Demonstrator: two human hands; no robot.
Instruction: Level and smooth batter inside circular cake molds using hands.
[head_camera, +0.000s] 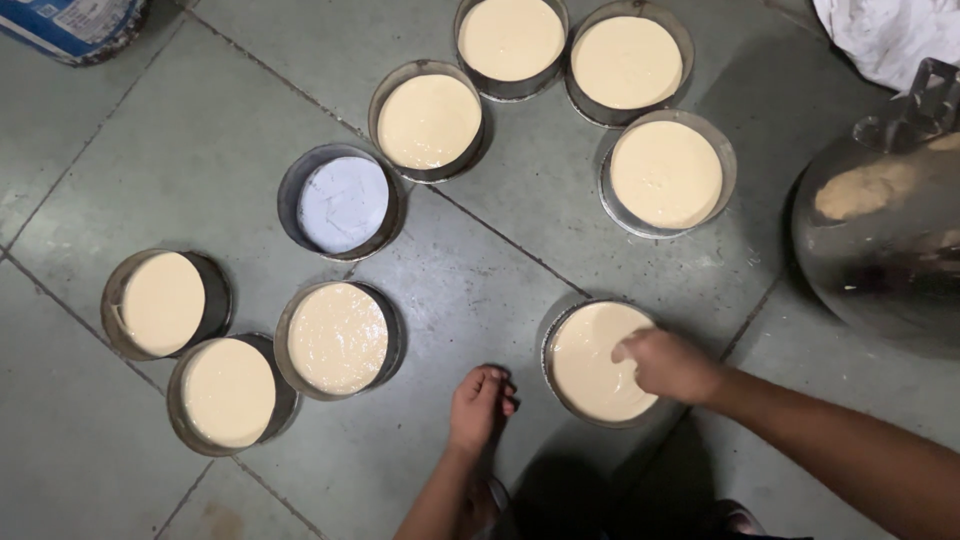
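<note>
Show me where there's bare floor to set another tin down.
Widest bare floor lies centre, bordered by the paper-lined empty tin, the right-hand filled tin and the tin under the right hand. Crowded: the three tins lower left and around the big steel bowl.

Right hand (668, 364) rests fingers in batter of nearest cake tin (597, 362). Left hand (478, 405) curled loosely on floor tile (470, 290) just left of that tin. Paper-lined empty tin (342, 201) farther up-left. Large steel bowl (880, 230) right of tin.
</note>
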